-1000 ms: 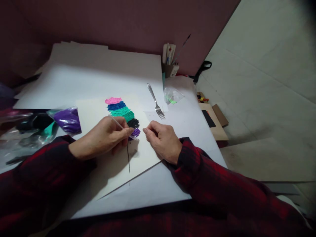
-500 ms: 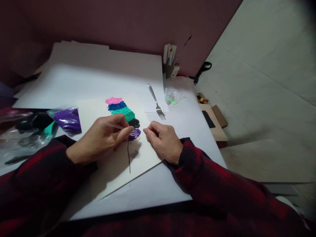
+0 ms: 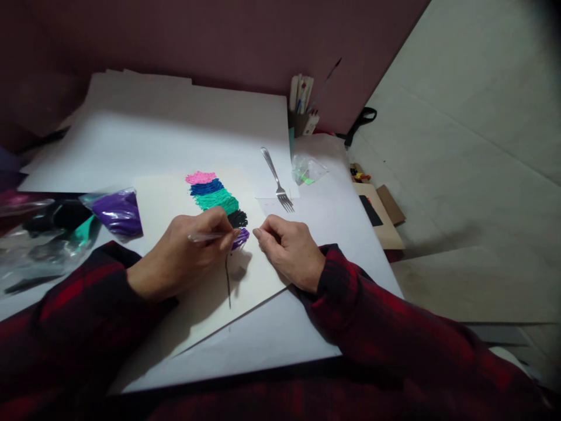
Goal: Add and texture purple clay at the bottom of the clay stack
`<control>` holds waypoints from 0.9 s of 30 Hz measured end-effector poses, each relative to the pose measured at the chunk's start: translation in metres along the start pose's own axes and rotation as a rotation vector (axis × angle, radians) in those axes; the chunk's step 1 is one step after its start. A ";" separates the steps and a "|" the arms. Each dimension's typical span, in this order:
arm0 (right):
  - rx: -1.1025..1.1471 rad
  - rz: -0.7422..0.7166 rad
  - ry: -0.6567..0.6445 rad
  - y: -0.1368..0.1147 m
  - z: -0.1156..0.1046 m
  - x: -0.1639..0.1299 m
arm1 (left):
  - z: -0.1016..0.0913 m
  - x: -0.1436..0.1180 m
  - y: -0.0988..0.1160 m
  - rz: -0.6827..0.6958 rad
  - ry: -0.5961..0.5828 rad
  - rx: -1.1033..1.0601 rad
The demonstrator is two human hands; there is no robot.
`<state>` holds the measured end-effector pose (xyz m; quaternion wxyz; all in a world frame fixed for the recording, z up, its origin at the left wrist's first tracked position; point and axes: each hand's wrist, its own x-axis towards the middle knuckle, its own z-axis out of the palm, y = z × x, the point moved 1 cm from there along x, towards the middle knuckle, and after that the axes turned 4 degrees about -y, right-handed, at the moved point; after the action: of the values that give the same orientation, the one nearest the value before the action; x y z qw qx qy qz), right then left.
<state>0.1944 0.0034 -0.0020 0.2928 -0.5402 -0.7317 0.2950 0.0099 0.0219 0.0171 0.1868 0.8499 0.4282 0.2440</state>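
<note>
Since half a second ago, the left hand [image 3: 186, 248] has rolled slightly, its grip pinching a clear stick [image 3: 205, 237] whose rear end now sits lower. Its tip is by the purple patch [image 3: 242, 237] on the paper [image 3: 260, 278]; texturing that patch seems the current step, calling next for light, short strokes. Right of it, the right hand [image 3: 288, 250] is loosely clenched, nothing visible inside.

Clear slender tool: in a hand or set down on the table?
In hand: the left hand grips the clear tool beside the purple patch. Whether its tip touches the patch, I cannot tell.
</note>
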 end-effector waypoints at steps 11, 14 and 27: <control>-0.003 0.005 -0.018 0.000 -0.001 0.000 | 0.000 -0.005 0.000 0.089 -0.156 -0.022; -0.001 0.010 -0.020 0.000 0.000 0.000 | -0.003 -0.006 0.003 0.143 -0.194 -0.020; -0.004 0.002 -0.016 0.000 0.000 0.000 | -0.015 -0.003 -0.002 0.130 -0.230 0.020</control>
<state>0.1948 0.0034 -0.0018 0.2856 -0.5392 -0.7340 0.2983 -0.0012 0.0225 0.0271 0.2100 0.9001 0.3502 0.1521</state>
